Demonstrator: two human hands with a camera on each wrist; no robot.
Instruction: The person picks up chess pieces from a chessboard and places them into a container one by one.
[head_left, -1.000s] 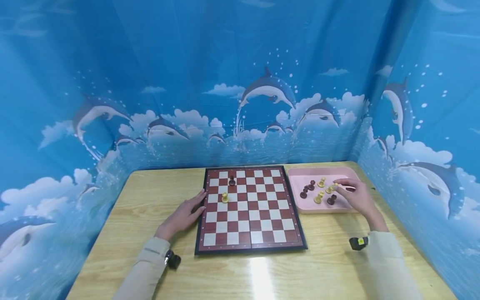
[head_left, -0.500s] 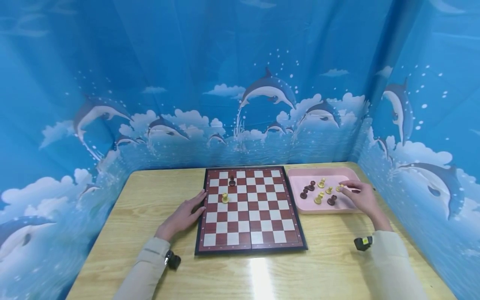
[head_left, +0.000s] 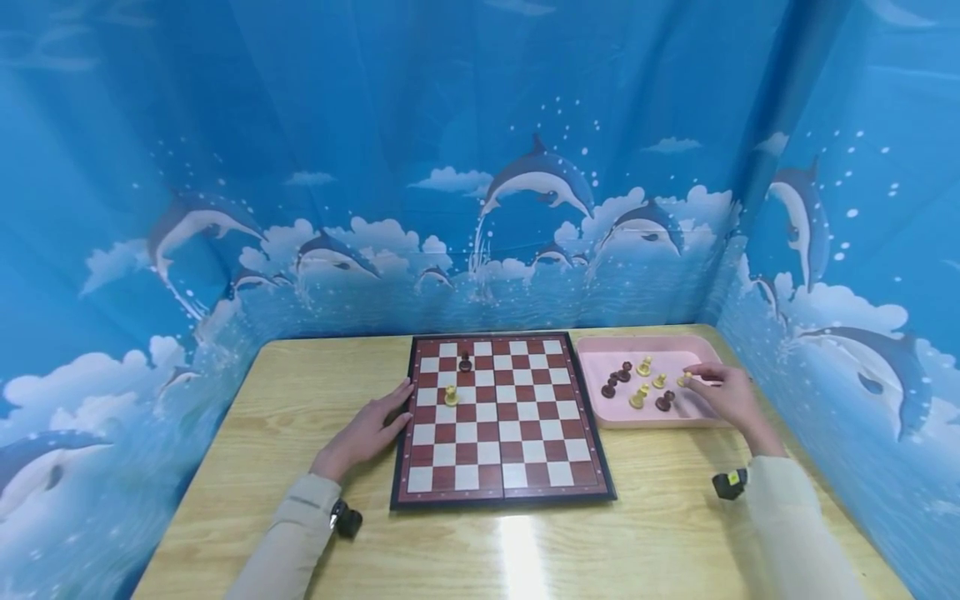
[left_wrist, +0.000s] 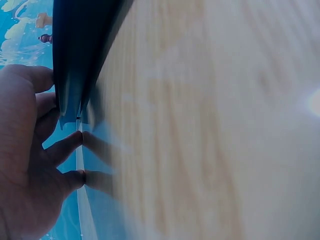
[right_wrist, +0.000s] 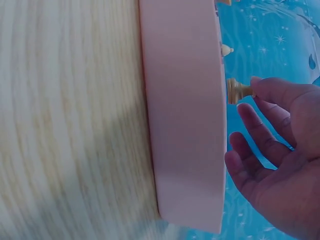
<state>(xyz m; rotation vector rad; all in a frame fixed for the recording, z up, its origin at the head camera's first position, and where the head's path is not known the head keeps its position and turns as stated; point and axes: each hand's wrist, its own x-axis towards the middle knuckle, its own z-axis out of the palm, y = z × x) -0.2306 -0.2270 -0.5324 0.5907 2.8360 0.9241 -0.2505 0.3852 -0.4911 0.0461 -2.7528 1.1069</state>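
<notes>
My right hand (head_left: pixel 726 396) is over the right side of a pink tray (head_left: pixel 652 423), pinching a yellow chess piece (right_wrist: pixel 239 91) by its top between thumb and fingertip. The right wrist view shows that piece upright, its base just above the tray's rim line. At the chessboard's (head_left: pixel 531 431) left edge lies my left hand (head_left: pixel 365 429), fingers extended and fingertips against the dark frame. On the board stand a dark chess piece (head_left: pixel 465 362) near the far left and a yellow chess piece (head_left: pixel 451 397) a little nearer.
Several loose yellow and dark chess pieces stand or lie in the tray, among them a yellow one (head_left: pixel 638 397) and a dark one (head_left: pixel 664 402). The tray sits close to the board's right side on a wooden table (head_left: pixel 300 392). A blue dolphin-print curtain (head_left: pixel 360 167) closes off the back and sides.
My right hand has shifted to the right and slightly nearer within the tray, carrying the yellow chess piece. The left hand and the pieces on the board have stayed put.
</notes>
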